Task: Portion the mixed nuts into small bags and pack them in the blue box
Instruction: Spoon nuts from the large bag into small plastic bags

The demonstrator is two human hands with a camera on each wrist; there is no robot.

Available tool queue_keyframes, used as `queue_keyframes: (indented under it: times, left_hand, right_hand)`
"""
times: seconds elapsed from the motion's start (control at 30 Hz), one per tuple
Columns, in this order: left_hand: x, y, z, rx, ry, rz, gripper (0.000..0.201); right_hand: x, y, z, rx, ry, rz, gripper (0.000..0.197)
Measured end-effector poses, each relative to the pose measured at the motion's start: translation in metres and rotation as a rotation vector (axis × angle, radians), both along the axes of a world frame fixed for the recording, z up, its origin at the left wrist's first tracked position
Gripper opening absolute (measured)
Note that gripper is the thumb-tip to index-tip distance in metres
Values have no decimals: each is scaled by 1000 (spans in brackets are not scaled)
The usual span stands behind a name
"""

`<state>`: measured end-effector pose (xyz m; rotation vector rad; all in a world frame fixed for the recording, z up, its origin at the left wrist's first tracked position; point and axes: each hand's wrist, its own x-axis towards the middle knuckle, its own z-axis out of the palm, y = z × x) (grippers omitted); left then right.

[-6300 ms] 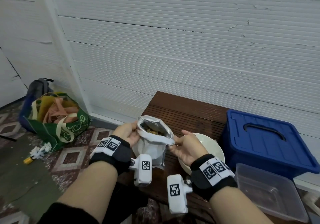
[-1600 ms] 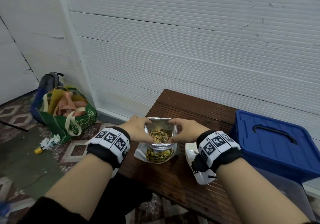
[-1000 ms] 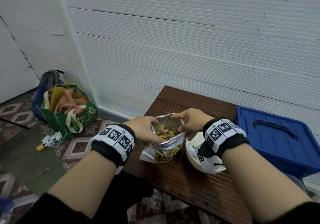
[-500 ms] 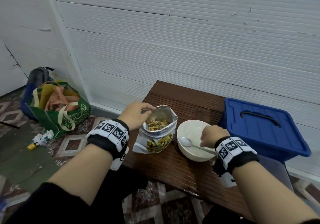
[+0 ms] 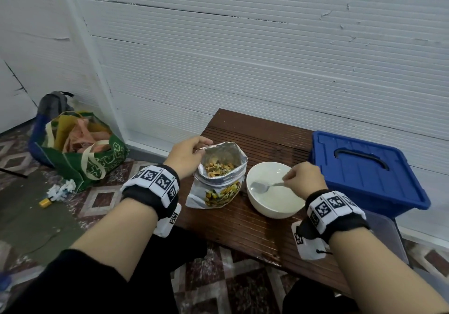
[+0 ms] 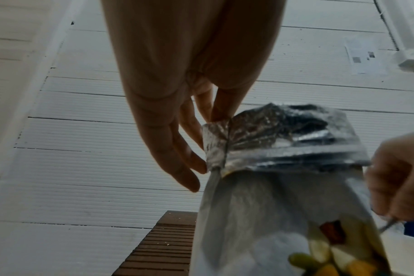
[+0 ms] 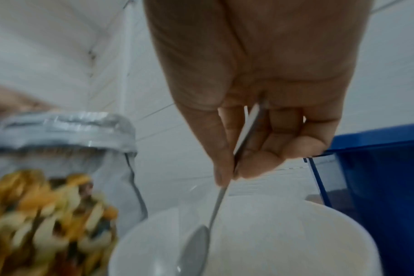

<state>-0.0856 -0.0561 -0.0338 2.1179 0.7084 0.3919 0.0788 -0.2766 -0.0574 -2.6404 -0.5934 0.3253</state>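
An open foil bag of mixed nuts (image 5: 218, 182) stands on the brown wooden bench (image 5: 255, 226). My left hand (image 5: 201, 147) pinches the left corner of its rim; the left wrist view shows the left hand (image 6: 214, 118) on the nut bag (image 6: 272, 186) there. To its right is a white bowl (image 5: 269, 212). My right hand (image 5: 288, 180) pinches the handle of a metal spoon (image 5: 261, 186) whose scoop lies inside it. The right wrist view shows the right hand (image 7: 229, 173), spoon (image 7: 196, 248), bowl (image 7: 296, 233) and nut bag (image 7: 59, 149). The blue box (image 5: 364, 170), lid on, stands further right.
A clear plastic container (image 5: 386, 238) lies at the bench's right end, under my right forearm. On the tiled floor to the left stand a green tote bag (image 5: 80, 150) and a dark backpack (image 5: 53, 104). A white panelled wall runs close behind the bench.
Both hands had been spreading the nut bag's mouth. The right hand let go of it, moved to the bowl and took the spoon. The left hand stays on the rim.
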Motion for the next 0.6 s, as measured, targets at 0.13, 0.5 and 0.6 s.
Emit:
queue_keyframes:
  times: [0.13, 0.5, 0.6]
  left_hand:
    - [0, -1, 0, 3, -18, 19, 28]
    - [-1, -3, 1, -1, -35, 43, 28]
    - [-2, -5, 3, 1, -22, 47, 28]
  right_hand:
    - [-1, -2, 11, 427, 6, -185, 14]
    - [-31, 25, 78, 1082, -239, -242, 10]
    - [-44, 40, 79, 1081, -206, -152, 12]
